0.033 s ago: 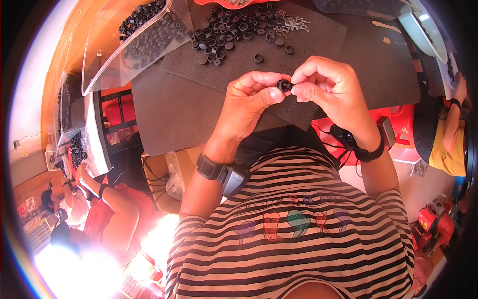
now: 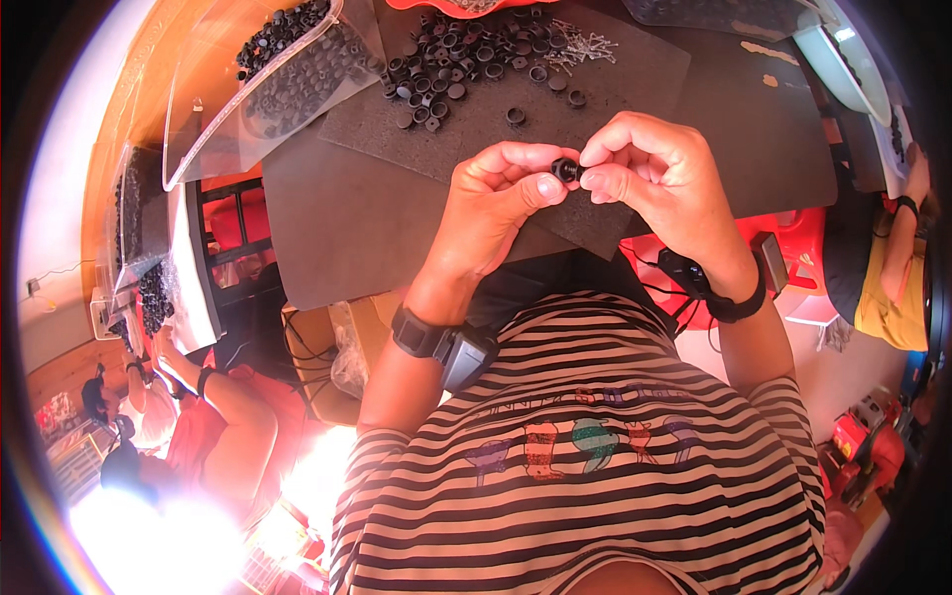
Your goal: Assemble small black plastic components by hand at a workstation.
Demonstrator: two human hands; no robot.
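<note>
Above the near part of the dark table, my left hand pinches a small round black plastic part between thumb and forefinger. From the other side, the thumb and forefinger of my right hand close on the right end of the same part. Its inner details are too small to make out. Beyond my hands, a dark mat bears a heap of loose black round caps. A cluster of thin metal pins or screws lies at the heap's right edge.
A clear plastic bin with many black parts stands at the left. At the far edge sits a red dish, and a pale tray is at the far right. Other people work at both sides; one wears a yellow garment.
</note>
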